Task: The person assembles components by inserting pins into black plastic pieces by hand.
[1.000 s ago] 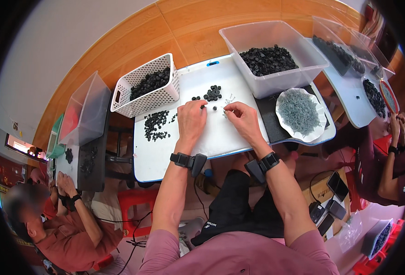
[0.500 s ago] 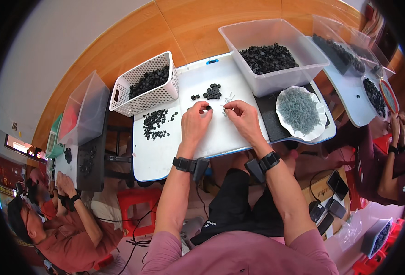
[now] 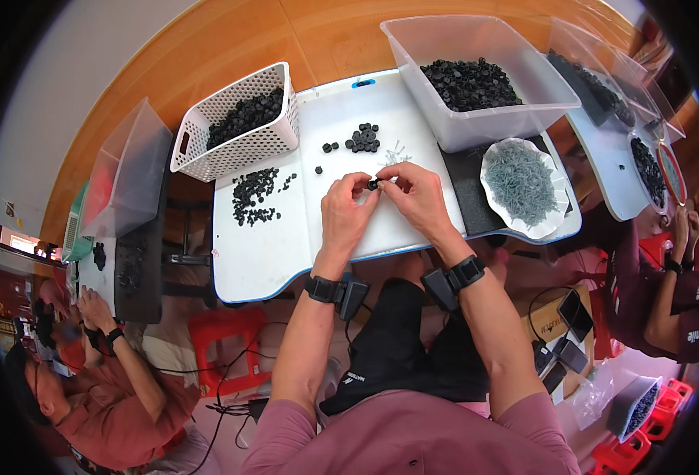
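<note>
My left hand (image 3: pixel 346 207) holds a small round black plastic piece (image 3: pixel 373 184) between thumb and fingertips, over the near half of the white table. Against it, the fingertips of my right hand (image 3: pixel 416 199) are pinched together; anything tiny between them is hidden. Just beyond lie several thin, clear pins (image 3: pixel 395 153) and a cluster of round black knobs (image 3: pixel 363 139). One single black knob (image 3: pixel 318 170) rests beyond my left hand. Smaller black pieces (image 3: pixel 254 193) are spread out to the left.
A white perforated basket (image 3: pixel 238 149) of black parts stands at the back left, a clear bin (image 3: pixel 492 127) of them at the back right. A fluted white plate (image 3: pixel 559 198) heaped with grey-green pins sits on a black mat (image 3: pixel 466 190). Co-workers (image 3: pixel 120 412) sit on both sides.
My hands have come together, the right fingertips reaching the black piece in the left hand. A single knob now shows where my left hand was. The whole view has shifted slightly.
</note>
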`<state>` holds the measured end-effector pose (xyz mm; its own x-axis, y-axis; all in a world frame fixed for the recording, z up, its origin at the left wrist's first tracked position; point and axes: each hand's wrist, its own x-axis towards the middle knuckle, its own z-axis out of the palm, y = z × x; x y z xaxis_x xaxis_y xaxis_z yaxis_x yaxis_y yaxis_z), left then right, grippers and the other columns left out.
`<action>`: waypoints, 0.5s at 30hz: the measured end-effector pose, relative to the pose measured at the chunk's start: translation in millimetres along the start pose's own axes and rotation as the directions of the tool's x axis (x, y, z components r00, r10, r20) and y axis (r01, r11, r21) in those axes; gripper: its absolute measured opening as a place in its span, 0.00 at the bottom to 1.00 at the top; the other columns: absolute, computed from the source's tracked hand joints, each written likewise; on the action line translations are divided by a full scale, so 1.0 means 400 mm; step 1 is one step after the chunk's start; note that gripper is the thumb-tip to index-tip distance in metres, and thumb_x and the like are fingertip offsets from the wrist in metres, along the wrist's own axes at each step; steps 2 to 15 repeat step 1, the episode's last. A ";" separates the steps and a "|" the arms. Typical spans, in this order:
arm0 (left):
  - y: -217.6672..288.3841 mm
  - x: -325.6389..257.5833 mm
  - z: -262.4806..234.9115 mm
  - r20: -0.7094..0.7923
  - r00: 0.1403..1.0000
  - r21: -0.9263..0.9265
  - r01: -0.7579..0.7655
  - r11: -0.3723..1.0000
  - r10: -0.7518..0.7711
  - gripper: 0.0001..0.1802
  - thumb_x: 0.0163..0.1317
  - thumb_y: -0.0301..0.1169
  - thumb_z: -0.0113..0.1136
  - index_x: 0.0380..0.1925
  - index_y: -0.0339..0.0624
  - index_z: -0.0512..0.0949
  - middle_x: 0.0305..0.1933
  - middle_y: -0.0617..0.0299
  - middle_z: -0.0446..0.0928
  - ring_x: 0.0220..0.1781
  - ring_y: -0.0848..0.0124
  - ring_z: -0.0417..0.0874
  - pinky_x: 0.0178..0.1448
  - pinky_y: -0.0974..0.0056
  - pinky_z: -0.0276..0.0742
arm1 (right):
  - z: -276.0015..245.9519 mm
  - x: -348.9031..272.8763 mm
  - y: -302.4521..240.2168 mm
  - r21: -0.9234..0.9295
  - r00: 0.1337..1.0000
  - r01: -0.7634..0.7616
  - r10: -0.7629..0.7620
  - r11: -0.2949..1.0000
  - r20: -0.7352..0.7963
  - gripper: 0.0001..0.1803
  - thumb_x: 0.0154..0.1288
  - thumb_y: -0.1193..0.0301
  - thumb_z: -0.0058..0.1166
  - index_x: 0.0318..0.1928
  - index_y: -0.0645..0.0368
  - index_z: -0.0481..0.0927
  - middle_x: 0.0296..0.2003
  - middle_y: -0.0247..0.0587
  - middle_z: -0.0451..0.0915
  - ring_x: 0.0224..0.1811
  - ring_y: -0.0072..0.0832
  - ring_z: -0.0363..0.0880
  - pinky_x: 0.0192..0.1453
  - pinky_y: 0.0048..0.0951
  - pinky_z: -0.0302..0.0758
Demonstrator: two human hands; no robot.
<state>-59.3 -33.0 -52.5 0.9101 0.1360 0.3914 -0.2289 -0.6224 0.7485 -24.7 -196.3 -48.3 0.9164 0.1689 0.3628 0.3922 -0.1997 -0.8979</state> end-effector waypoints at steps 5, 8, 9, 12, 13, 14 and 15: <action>-0.001 0.000 0.003 0.009 1.000 0.013 -0.008 1.000 0.007 0.19 0.60 0.30 0.76 0.51 0.40 0.86 0.42 0.52 0.88 0.41 0.63 0.88 0.50 0.62 0.85 | -0.002 0.000 0.002 -0.016 1.000 0.002 -0.002 1.000 0.008 0.11 0.63 0.74 0.66 0.45 0.59 0.90 0.38 0.40 0.90 0.29 0.29 0.83 0.36 0.30 0.79; -0.001 0.000 0.003 0.009 1.000 0.013 -0.008 1.000 0.007 0.19 0.60 0.30 0.76 0.51 0.40 0.86 0.42 0.52 0.88 0.41 0.63 0.88 0.50 0.62 0.85 | -0.002 0.000 0.002 -0.016 1.000 0.002 -0.002 1.000 0.008 0.11 0.63 0.74 0.66 0.45 0.59 0.90 0.38 0.40 0.90 0.29 0.29 0.83 0.36 0.30 0.79; -0.001 0.000 0.003 0.009 1.000 0.013 -0.008 1.000 0.007 0.19 0.60 0.30 0.76 0.51 0.40 0.86 0.42 0.52 0.88 0.41 0.63 0.88 0.50 0.62 0.85 | -0.002 0.000 0.002 -0.016 1.000 0.002 -0.002 1.000 0.008 0.11 0.63 0.74 0.66 0.45 0.59 0.90 0.38 0.40 0.90 0.29 0.29 0.83 0.36 0.30 0.79; -0.001 0.000 0.003 0.009 1.000 0.013 -0.008 1.000 0.007 0.19 0.60 0.30 0.76 0.51 0.40 0.86 0.42 0.52 0.88 0.41 0.63 0.88 0.50 0.62 0.85 | -0.002 0.000 0.002 -0.016 1.000 0.002 -0.002 1.000 0.008 0.11 0.63 0.74 0.66 0.45 0.59 0.90 0.38 0.40 0.90 0.29 0.29 0.83 0.36 0.30 0.79; -0.001 0.000 0.003 0.009 1.000 0.013 -0.008 1.000 0.007 0.19 0.60 0.30 0.76 0.51 0.40 0.86 0.42 0.52 0.88 0.41 0.63 0.88 0.50 0.62 0.85 | -0.002 0.000 0.002 -0.016 1.000 0.002 -0.002 1.000 0.008 0.11 0.63 0.74 0.66 0.45 0.59 0.90 0.38 0.40 0.90 0.29 0.29 0.83 0.36 0.30 0.79; -0.001 0.000 0.003 0.009 1.000 0.013 -0.008 1.000 0.007 0.19 0.60 0.30 0.76 0.51 0.40 0.86 0.42 0.52 0.88 0.41 0.63 0.88 0.50 0.62 0.85 | -0.002 0.000 0.002 -0.016 1.000 0.002 -0.002 1.000 0.008 0.11 0.63 0.74 0.66 0.45 0.59 0.90 0.38 0.40 0.90 0.29 0.29 0.83 0.36 0.30 0.79; -0.001 0.000 0.003 0.009 1.000 0.013 -0.008 1.000 0.007 0.19 0.60 0.30 0.76 0.51 0.40 0.86 0.42 0.52 0.88 0.41 0.63 0.88 0.50 0.62 0.85 | -0.002 0.000 0.002 -0.016 1.000 0.002 -0.002 1.000 0.008 0.11 0.63 0.74 0.66 0.45 0.59 0.90 0.38 0.40 0.90 0.29 0.29 0.83 0.36 0.30 0.79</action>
